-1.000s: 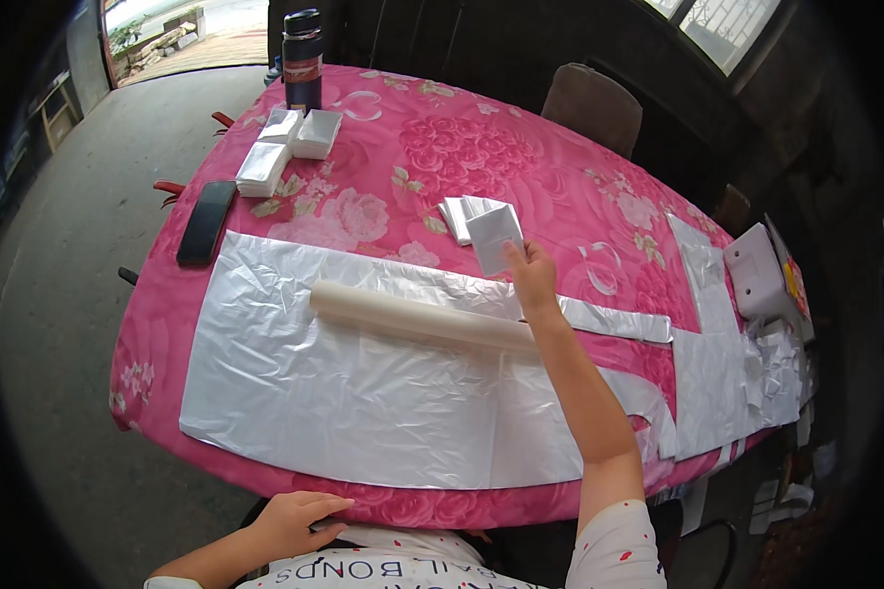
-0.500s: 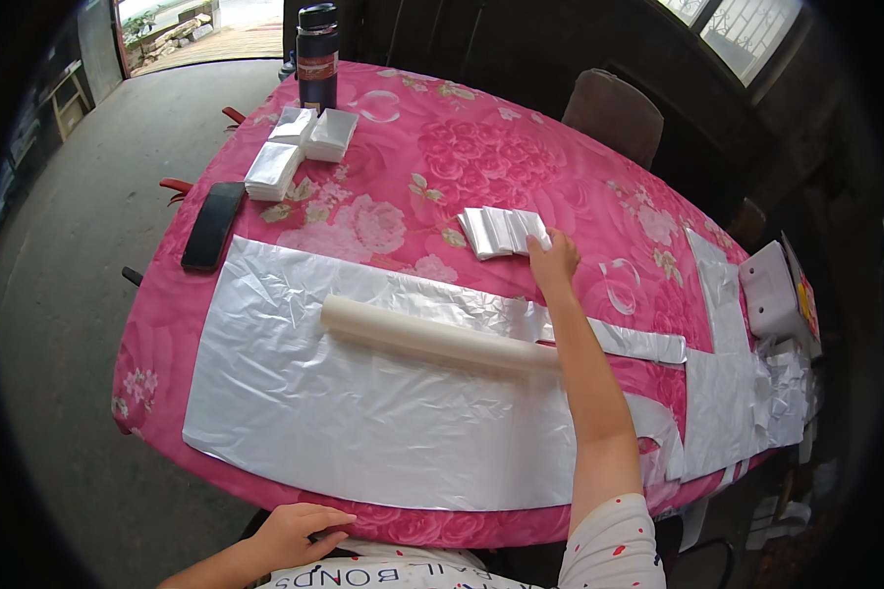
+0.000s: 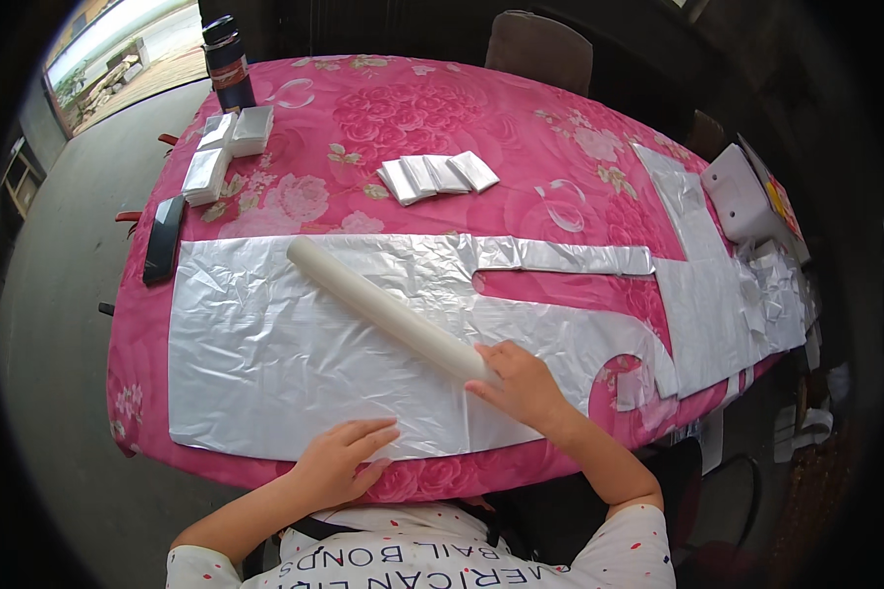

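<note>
A thin white plastic bag with long handles (image 3: 265,363) lies flat along the near side of the table. Across it, at a slant, rests a long off-white tube (image 3: 383,304). My right hand (image 3: 521,388) grips the tube's near right end, fingers over the top and thumb on the near side. Over the bag's near edge, my left hand (image 3: 344,456) has its fingers stretched out and holds nothing. Beyond the bag, several small folded plastic packets (image 3: 437,177) overlap in a row.
Stacks of folded packets (image 3: 206,172), a black phone (image 3: 164,240) and a dark flask (image 3: 228,69) line the left side. More plastic bags (image 3: 702,304) and a white box (image 3: 742,191) occupy the right end of the pink floral tablecloth (image 3: 413,113). A chair (image 3: 540,49) stands behind.
My right hand has left the row of packets, come back toward me and taken hold of the tube, which now lies more slanted. My left hand has moved forward and right to the bag's edge.
</note>
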A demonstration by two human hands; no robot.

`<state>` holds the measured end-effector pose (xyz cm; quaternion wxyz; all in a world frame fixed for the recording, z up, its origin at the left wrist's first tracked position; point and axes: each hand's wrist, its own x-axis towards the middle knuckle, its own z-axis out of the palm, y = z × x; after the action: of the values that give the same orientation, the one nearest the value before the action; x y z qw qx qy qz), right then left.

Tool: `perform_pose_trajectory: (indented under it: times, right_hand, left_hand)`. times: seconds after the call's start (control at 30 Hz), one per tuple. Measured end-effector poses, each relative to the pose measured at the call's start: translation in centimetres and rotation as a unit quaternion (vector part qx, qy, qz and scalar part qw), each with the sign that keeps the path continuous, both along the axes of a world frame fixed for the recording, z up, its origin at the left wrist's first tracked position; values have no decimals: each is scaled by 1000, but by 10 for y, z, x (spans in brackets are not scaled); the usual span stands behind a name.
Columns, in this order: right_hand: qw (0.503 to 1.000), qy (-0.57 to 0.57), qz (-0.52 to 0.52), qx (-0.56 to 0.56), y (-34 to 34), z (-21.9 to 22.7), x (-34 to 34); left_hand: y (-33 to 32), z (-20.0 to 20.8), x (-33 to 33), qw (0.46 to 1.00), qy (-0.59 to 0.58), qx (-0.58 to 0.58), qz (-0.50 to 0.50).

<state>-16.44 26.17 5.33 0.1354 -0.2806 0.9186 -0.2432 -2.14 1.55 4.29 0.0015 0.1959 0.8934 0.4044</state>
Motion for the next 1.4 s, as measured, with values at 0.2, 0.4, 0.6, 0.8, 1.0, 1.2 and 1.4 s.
perform_pose_trajectory:
  times: [0.2,0.4,0.6,0.8,1.0,1.2,1.4]
  right_hand:
    - [979,18,136,-153,-2,-29,55]
    - [979,193,59,-30,50,-59,15]
    - [962,213,-174,7,174,-68,-47]
    - [915,296,-272,25,245,-76,-65]
    - [867,422,-260,58,229,-50,-58]
    - [908,326,-251,73,178,2,-29]
    - [921,-38,-263,-283,99,18,16]
  left_hand:
    - [44,-24,-28,988,64,-118,79]
    - [69,-19,-37,986,73,-150,16]
    - [86,-14,-39,984,89,-150,-29]
    - [87,-12,-39,984,95,-144,-50]
    - [87,-9,-39,982,90,-140,-84]
    - [88,-7,-38,983,85,-134,-94]
    - [92,2,-38,996,51,-41,-60]
